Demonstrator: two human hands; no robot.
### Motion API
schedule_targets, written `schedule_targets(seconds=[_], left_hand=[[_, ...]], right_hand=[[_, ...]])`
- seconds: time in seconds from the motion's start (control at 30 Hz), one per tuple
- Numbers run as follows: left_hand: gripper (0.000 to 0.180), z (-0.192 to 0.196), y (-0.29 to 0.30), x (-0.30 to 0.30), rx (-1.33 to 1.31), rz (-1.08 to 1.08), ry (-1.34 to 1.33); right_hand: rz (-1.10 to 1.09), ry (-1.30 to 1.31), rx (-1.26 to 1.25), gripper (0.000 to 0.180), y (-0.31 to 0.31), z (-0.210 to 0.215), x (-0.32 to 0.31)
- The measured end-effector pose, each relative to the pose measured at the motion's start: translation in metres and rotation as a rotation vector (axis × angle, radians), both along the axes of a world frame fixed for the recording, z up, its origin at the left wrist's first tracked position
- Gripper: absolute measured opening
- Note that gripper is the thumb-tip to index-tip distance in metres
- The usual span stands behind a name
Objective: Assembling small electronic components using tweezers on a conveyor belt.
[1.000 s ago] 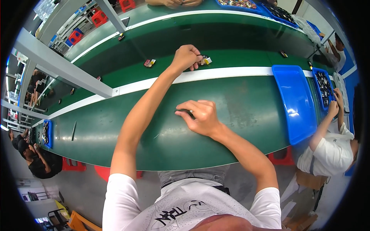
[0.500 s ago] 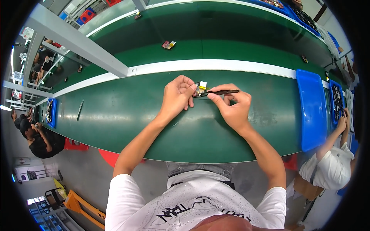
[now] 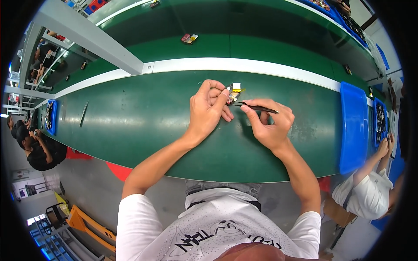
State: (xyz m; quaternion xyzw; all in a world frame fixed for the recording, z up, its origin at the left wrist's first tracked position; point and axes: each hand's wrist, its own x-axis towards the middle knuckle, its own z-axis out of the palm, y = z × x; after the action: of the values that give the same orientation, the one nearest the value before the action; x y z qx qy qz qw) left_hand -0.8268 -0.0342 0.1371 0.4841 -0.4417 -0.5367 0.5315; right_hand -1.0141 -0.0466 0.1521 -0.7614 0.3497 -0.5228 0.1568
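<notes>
My left hand (image 3: 205, 111) pinches a small electronic assembly (image 3: 234, 96) above the green bench, its fingers closed on the left side. A white block with a yellow lower edge (image 3: 237, 86), like a small pouch battery, sits at the assembly's far end. Dark tweezers (image 3: 263, 108) are gripped between the thumb and fingers of my right hand (image 3: 274, 126). Their tips reach the near edge of the assembly, close to my left fingertips. Exactly what the tips touch is too small to make out.
An upright blue tray (image 3: 353, 130) borders the bench's right side. Beyond it, a co-worker (image 3: 368, 191) handles parts near another blue tray (image 3: 380, 124). A thin pointed strip (image 3: 84, 114) lies at left. Behind the white rail (image 3: 244, 65), a similar assembly (image 3: 189, 38) rests on green surface.
The view has shifted slightly. Both hands have moved a little to the right, keeping the assembly and tweezers together. The white block now shows farther out from my left fingers.
</notes>
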Motion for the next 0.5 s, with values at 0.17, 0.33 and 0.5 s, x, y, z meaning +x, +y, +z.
schedule_targets(seconds=[0.17, 0.33, 0.5], left_hand=[[0.018, -0.0002, 0.0014, -0.0011, -0.001, 0.007, 0.010], [0.018, 0.0005, 0.0029, -0.0037, -0.010, 0.011, -0.007], [0.019, 0.0005, 0.0036, -0.0055, -0.025, 0.020, -0.009]], right_hand=[[0.001, 0.032, -0.034, 0.013, 0.0007, -0.0006, 0.0013], [-0.013, 0.021, -0.024, 0.014, 0.0006, -0.0003, 0.0040], [-0.018, -0.002, 0.013, 0.012, 0.0006, 0.0007, 0.0026]])
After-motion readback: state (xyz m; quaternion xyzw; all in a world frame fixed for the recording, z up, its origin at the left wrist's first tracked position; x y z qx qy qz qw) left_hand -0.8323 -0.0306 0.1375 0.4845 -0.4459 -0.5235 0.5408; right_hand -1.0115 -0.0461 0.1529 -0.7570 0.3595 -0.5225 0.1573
